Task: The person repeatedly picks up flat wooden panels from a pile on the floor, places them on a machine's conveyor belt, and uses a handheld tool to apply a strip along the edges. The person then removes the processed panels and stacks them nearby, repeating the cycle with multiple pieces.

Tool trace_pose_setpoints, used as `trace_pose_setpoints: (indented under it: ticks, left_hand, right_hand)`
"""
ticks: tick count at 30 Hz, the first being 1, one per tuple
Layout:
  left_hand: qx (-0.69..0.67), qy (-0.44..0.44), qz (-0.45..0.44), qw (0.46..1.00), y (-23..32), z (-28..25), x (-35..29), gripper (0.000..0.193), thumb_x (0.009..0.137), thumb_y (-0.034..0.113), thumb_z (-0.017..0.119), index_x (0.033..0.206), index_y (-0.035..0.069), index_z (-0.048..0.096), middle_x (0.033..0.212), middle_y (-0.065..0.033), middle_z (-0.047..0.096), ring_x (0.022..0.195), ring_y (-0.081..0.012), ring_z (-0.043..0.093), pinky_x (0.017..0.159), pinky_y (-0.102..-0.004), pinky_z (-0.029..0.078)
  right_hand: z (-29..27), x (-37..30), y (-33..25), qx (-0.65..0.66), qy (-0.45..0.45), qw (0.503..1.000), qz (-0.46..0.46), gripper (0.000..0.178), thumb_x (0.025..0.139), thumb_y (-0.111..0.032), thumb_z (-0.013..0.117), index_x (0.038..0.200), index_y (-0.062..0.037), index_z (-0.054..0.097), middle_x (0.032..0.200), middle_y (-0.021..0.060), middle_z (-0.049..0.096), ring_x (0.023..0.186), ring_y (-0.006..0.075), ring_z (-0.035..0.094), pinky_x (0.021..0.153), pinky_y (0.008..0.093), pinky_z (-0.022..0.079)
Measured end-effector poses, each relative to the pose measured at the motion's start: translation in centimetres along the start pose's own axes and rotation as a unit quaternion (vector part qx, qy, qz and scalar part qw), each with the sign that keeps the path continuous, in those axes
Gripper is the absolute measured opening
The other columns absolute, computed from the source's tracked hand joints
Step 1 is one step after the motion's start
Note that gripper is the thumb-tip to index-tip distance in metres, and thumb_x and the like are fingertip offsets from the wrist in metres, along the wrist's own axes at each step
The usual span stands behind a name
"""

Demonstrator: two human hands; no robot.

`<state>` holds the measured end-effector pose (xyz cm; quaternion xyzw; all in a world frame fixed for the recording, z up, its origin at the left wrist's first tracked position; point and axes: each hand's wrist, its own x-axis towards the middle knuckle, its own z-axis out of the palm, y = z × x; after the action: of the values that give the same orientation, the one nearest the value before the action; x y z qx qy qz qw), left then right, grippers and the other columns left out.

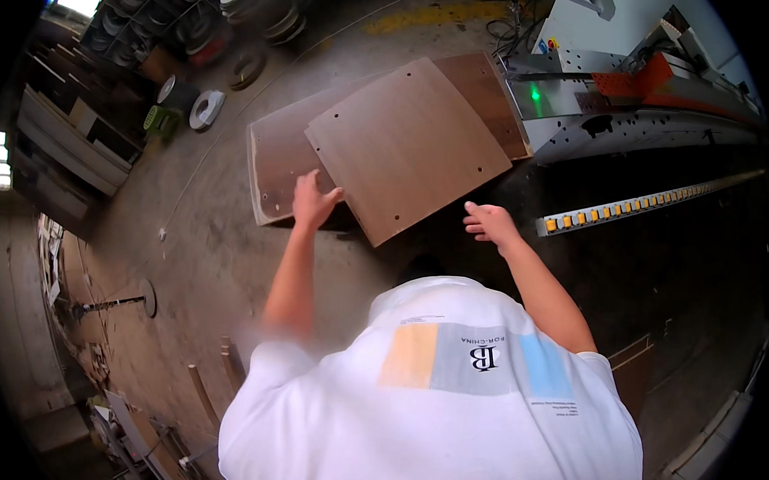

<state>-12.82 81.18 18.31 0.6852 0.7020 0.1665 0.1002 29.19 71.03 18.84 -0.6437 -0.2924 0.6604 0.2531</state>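
A square brown wooden panel [411, 141] with small dark holes near its corners lies turned at an angle on a larger reddish-brown board [276, 160]. My left hand [314, 202] is at the panel's near-left edge, over the lower board, with thumb and fingers apart. Its thumb comes close to the panel's edge; whether it touches I cannot tell. Off the panel's near-right corner, my right hand [491, 225] hangs in the air with loosely bent fingers. I see nothing in either hand.
At the right stands a machine with an orange part [662, 79] and a green light [535, 96]. A rail with yellow rollers [630, 208] extends toward the right. Edge-banding rolls [206, 109] and a green object [160, 121] lie at the left, near leaning boards [72, 145]. A thin cable crosses the floor.
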Motion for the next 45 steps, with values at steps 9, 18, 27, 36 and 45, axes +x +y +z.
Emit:
trace_pose_setpoints:
  ticks: [9,18,27,36,45]
  left_hand:
    - [-0.237,-0.095,-0.063,0.965,2.3,3.1,-0.1,0.082,0.078,0.035,0.084,0.144,0.002,0.049,0.084,-0.0118,0.067,0.073,-0.0245,0.063,0.070,-0.0358,0.051]
    - [-0.261,-0.186,-0.045,0.946,5.4,3.0,-0.7,0.081,0.080,0.026,0.085,0.146,-0.002,0.046,0.075,-0.0078,0.061,0.066,-0.0160,0.057,0.065,-0.0307,0.050]
    - [-0.311,-0.278,0.017,0.909,21.9,10.2,0.9,0.074,0.085,0.019,0.078,0.147,-0.002,0.044,0.084,-0.0122,0.066,0.072,-0.0217,0.064,0.071,-0.0343,0.053]
    - [-0.415,-0.372,0.071,0.827,34.5,16.3,1.1,0.082,0.091,0.012,0.073,0.156,-0.001,0.025,0.102,-0.0122,0.066,0.083,-0.0168,0.069,0.074,-0.0293,0.057]
    - [-0.604,-0.419,-0.083,0.673,39.5,16.1,-1.3,0.079,0.094,0.001,0.063,0.160,0.006,0.021,0.145,-0.0216,0.044,0.123,-0.0249,0.056,0.104,-0.0350,0.048]
  right_hand:
    - [0.6,5.9,-1.8,0.142,0.056,0.988,0.002,0.042,0.099,-0.044,0.064,0.114,-0.0047,0.061,0.113,0.0074,0.069,0.102,0.0194,0.067,0.083,0.0343,0.055]
    - [-2.3,-0.7,2.8,0.219,0.104,0.970,0.026,0.036,0.100,-0.038,0.064,0.111,-0.0030,0.063,0.109,0.0085,0.070,0.095,0.0199,0.070,0.077,0.0317,0.056]
    - [-16.5,-1.4,3.0,0.292,0.286,0.913,0.003,0.033,0.094,-0.039,0.068,0.111,-0.0117,0.062,0.101,0.0019,0.067,0.092,0.0171,0.065,0.081,0.0369,0.052]
    - [-27.9,-0.2,4.4,0.409,0.353,0.837,-0.086,0.037,0.096,-0.028,0.069,0.124,-0.0062,0.061,0.122,0.0042,0.063,0.110,0.0191,0.062,0.091,0.0370,0.051]
    - [-28.1,0.0,6.1,0.474,0.344,0.780,-0.222,0.066,0.099,-0.026,0.065,0.152,-0.0013,0.036,0.153,0.0142,0.044,0.146,0.0316,0.037,0.112,0.0455,0.038]
